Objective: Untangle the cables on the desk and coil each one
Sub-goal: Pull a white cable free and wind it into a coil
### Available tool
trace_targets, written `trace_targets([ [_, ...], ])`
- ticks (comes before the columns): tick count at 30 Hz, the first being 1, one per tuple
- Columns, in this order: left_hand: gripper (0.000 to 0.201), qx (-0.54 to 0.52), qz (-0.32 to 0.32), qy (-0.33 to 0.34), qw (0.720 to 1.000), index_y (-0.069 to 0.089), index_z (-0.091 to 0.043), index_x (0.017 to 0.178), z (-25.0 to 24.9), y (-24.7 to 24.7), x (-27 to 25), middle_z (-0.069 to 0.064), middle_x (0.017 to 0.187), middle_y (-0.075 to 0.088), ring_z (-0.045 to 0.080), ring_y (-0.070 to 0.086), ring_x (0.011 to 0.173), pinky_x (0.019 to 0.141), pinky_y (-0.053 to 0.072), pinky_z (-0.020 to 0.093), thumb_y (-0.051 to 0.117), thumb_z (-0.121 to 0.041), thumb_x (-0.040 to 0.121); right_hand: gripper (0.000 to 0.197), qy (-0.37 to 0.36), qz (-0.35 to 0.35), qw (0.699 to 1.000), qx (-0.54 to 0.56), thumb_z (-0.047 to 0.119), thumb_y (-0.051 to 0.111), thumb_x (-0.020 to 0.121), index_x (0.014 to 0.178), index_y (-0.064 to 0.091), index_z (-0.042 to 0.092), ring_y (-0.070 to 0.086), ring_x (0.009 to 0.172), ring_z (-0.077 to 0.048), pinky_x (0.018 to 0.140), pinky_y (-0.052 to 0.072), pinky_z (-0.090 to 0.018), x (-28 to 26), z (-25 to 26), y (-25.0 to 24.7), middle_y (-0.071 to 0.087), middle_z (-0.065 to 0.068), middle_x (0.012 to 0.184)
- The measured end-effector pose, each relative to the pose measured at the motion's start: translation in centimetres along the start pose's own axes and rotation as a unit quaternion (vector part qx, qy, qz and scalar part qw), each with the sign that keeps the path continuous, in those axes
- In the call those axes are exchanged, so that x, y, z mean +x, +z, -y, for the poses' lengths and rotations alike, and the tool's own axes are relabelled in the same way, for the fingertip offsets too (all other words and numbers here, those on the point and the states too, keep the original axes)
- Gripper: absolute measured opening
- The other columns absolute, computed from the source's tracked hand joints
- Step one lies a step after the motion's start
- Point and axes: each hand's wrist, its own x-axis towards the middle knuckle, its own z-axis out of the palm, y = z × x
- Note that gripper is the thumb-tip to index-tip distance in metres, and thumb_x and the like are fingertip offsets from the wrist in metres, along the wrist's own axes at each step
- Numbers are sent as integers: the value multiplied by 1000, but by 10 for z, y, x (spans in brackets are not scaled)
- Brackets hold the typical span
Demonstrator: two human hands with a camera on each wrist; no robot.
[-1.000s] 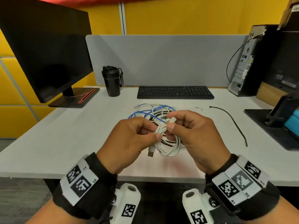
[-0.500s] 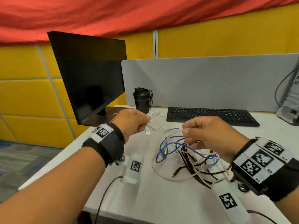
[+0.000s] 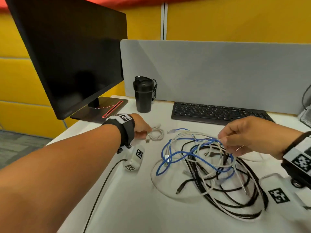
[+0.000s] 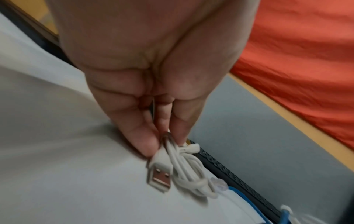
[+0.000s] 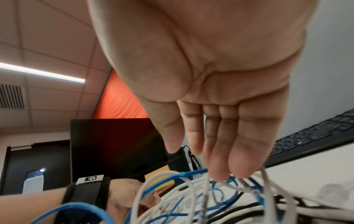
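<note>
A small coiled white USB cable (image 3: 156,134) lies on the white desk (image 3: 117,199) near the monitor base. My left hand (image 3: 149,132) pinches one end of that coil between thumb and fingers; the left wrist view shows the coil (image 4: 188,168) and its USB plug (image 4: 159,177) resting on the desk under the left hand (image 4: 166,144). To the right sprawls a tangle of blue, white and black cables (image 3: 210,167). My right hand (image 3: 222,140) hovers over its top, and its relaxed, nearly straight fingertips (image 5: 229,172) touch the strands (image 5: 172,197) without closing.
A black monitor (image 3: 75,56) on its stand fills the back left. A black shaker bottle (image 3: 143,95) and a black keyboard (image 3: 218,112) stand before the grey partition (image 3: 210,69). The desk's left edge drops to grey carpet (image 3: 20,145).
Both hands held the white coil together a second ago. The right hand let go and moved to the tangle; the left hand carried the coil left and lowered it onto the desk.
</note>
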Motion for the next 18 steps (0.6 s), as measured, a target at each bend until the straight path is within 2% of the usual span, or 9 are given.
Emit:
trace_targets([
  [3, 12, 10, -6, -12, 1000, 64, -2, 94, -7, 1, -9, 16, 82, 64, 24, 62, 70, 87, 59, 43, 73, -7, 88, 15, -16, -31, 999, -40, 2, 67, 88, 89, 74, 15, 74, 74, -23, 65, 61, -34, 10, -5, -8, 76, -10, 78],
  [6, 25, 128, -13, 12, 992, 65, -6, 108, -25, 3, -32, 13, 103, 68, 26, 66, 85, 87, 59, 42, 72, -22, 90, 21, -27, -34, 996, -75, 1, 63, 90, 87, 73, 19, 74, 69, -14, 62, 57, -31, 14, -10, -13, 75, 0, 77],
  [8, 27, 186, 1, 71, 980, 65, -13, 113, -39, 6, -60, 6, 108, 68, 23, 68, 94, 75, 60, 35, 69, -31, 93, 20, -36, -31, 994, -99, 3, 65, 90, 88, 72, 21, 74, 72, -14, 64, 59, -31, 12, -12, -15, 74, 1, 79],
  [10, 25, 212, 52, 120, 968, 67, -21, 112, -49, 7, -90, 1, 106, 70, 20, 70, 92, 63, 57, 27, 64, -39, 94, 20, -47, -24, 990, -128, 5, 67, 89, 93, 72, 24, 74, 77, -17, 67, 61, -32, 9, -9, -12, 73, 2, 82],
  [12, 27, 253, 115, 141, 950, 69, -29, 109, -54, 9, -120, -5, 102, 73, 18, 72, 89, 61, 55, 25, 61, -48, 91, 23, -59, -14, 981, -183, 8, 68, 88, 102, 71, 27, 70, 79, -16, 69, 59, -32, 7, -3, -7, 72, 6, 87],
  [14, 32, 316, 151, 156, 924, 69, -36, 106, -54, 13, -142, -10, 99, 73, 15, 72, 84, 63, 53, 27, 61, -58, 85, 29, -76, -17, 964, -256, 13, 67, 88, 112, 68, 30, 62, 82, -11, 71, 50, -28, 6, 4, -2, 65, 12, 96],
  [16, 37, 381, 155, 180, 893, 67, -40, 105, -51, 21, -155, -14, 96, 71, 9, 69, 78, 66, 52, 26, 60, -66, 79, 33, -86, -23, 943, -320, 16, 67, 90, 119, 65, 31, 54, 90, -11, 76, 43, -26, 6, 12, 4, 56, 12, 104],
  [18, 35, 433, 140, 204, 867, 64, -41, 106, -45, 30, -160, -16, 94, 67, 7, 65, 78, 70, 49, 24, 62, -66, 81, 38, -95, -14, 930, -354, 18, 68, 89, 124, 63, 32, 50, 94, -11, 80, 41, -26, 6, 18, 9, 55, 9, 111],
])
